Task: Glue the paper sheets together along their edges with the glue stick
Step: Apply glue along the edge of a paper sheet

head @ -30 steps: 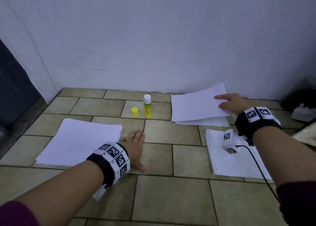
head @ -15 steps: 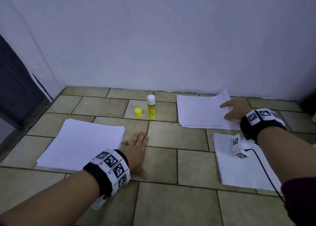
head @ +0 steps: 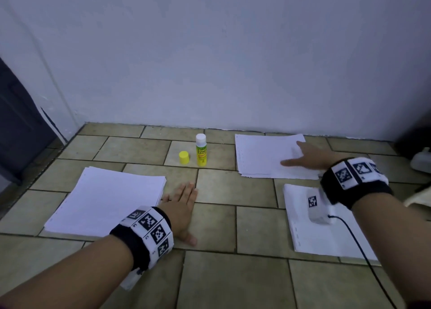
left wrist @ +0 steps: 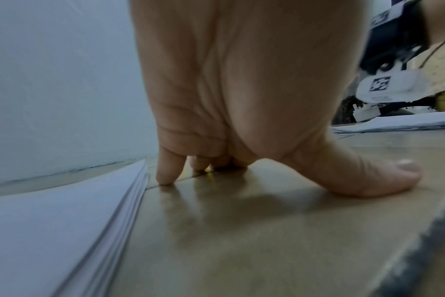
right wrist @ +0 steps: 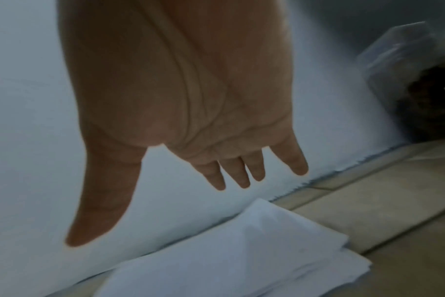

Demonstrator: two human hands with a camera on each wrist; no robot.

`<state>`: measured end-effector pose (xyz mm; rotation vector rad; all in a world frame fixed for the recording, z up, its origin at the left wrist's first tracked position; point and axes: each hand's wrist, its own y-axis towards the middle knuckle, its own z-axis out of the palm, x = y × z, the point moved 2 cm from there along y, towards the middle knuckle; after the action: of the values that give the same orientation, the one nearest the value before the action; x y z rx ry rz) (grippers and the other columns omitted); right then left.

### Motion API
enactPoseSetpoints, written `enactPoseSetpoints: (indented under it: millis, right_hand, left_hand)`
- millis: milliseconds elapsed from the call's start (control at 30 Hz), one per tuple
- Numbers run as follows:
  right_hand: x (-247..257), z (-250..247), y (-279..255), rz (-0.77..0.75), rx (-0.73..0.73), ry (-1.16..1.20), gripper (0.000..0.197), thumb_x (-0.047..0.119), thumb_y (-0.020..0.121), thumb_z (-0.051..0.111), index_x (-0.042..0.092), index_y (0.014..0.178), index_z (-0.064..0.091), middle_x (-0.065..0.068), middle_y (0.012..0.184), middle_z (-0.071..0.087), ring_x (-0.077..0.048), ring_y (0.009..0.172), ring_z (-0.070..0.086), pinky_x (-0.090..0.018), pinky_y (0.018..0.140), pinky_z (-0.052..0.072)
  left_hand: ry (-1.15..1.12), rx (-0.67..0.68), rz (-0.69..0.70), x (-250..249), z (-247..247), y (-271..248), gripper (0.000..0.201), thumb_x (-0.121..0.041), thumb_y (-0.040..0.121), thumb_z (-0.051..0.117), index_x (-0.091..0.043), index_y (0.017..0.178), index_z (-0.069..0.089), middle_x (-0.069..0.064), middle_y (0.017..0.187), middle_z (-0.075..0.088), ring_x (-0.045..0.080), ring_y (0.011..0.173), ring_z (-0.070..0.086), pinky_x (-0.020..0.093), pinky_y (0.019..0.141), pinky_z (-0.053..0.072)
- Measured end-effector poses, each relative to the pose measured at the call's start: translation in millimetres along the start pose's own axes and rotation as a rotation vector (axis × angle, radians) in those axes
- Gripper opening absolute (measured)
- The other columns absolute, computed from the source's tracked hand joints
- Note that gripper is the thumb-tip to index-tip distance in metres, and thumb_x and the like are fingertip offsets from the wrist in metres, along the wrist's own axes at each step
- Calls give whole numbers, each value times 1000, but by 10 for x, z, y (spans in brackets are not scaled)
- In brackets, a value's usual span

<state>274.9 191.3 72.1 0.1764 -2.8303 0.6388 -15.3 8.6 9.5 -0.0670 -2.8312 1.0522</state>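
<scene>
From the head view we are looking down on a tiled floor where three lots of white paper are lying well apart. Our left hand is lying flat on the tiles just beside the right edge of the left paper stack, fingers straight and together, thumb spread out, holding nothing. The left wrist view is adding what the head view cannot: the fingertips and thumb are pressing on bare tile, and the stack's edge is showing as many sheets, close to the little finger but not touching it.

Our right hand is reaching over the far right paper stack with fingers extended and thumb pointing left. In the head view it is looking as if it is resting on the top sheet; the right wrist view is showing the hand open and spread with the blurred sheets lying below the fingertips, gripping nothing, though we cannot tell from it whether they are touching.

The glue stick is standing upright and uncapped on the tiles between the stacks, near the wall, with its yellow cap sitting just beside it on the left. Neither wrist view is showing the stick clearly. A third stack is lying nearer us on the right, under the wrist camera and its cable.
</scene>
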Motion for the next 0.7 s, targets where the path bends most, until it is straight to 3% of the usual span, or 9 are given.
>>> enactPoseSetpoints:
  millis: [100, 200, 367, 500, 567, 633, 700]
  right_hand:
    - [182, 165, -602, -65, 128, -48, 119, 61, 76, 64, 7, 151, -13, -6, 159, -14, -21, 148, -9, -40, 120, 7]
    - [176, 489, -1057, -72, 208, -136, 134, 67, 68, 66, 5, 147, -23, -7, 156, -26, -23, 145, -20, -44, 120, 4]
    - [142, 994, -1336, -4, 276, -245, 138, 68, 68, 67, -2, 144, -24, -15, 154, -28, -30, 145, -20, -46, 119, 5]
    - [150, 1118, -1372, 9, 256, -226, 144, 64, 63, 73, -4, 144, -25, -17, 154, -28, -31, 144, -21, -48, 119, 6]
    - [153, 1121, -1388, 8, 250, -215, 144, 63, 63, 74, -3, 144, -25, -17, 154, -29, -30, 144, -21, -48, 119, 5]
    - [154, 1113, -1402, 7, 246, -206, 144, 63, 63, 75, -3, 144, -25, -16, 154, -29, -30, 144, -21, -47, 119, 5]
    - [156, 1118, -1405, 7, 238, -208, 144, 63, 63, 75, -3, 144, -25, -16, 154, -29, -30, 144, -21, -47, 119, 5]
  left_hand:
    - [-3, -11, -1, 5, -3, -1, 127, -62, 77, 66, -7, 146, -27, 7, 153, -35, 24, 142, -29, 48, 118, 6]
    - [8, -57, 6, -10, -4, -64, 123, -62, 80, 62, -5, 147, -24, 9, 155, -30, 25, 144, -24, 46, 120, 8]
    - [-47, -131, 5, -13, 53, -233, 109, -57, 88, 54, -5, 149, -19, 9, 158, -21, 23, 147, -16, 42, 120, 11]
    - [-67, -169, 34, 19, 27, -359, 102, -59, 90, 50, -5, 151, -11, 10, 160, -13, 22, 148, -9, 41, 119, 15]
    - [-87, -217, -39, 117, -31, -442, 93, -60, 92, 46, -8, 154, 0, 8, 161, -7, 24, 149, -3, 42, 116, 18]
    - [-143, -245, -241, 313, -75, -549, 93, -62, 91, 45, -7, 153, 4, 12, 161, -6, 30, 148, -3, 44, 116, 19]
    - [-141, -197, -369, 548, -67, -637, 90, -63, 90, 47, -2, 149, 18, 18, 158, 12, 36, 147, 7, 44, 114, 23]
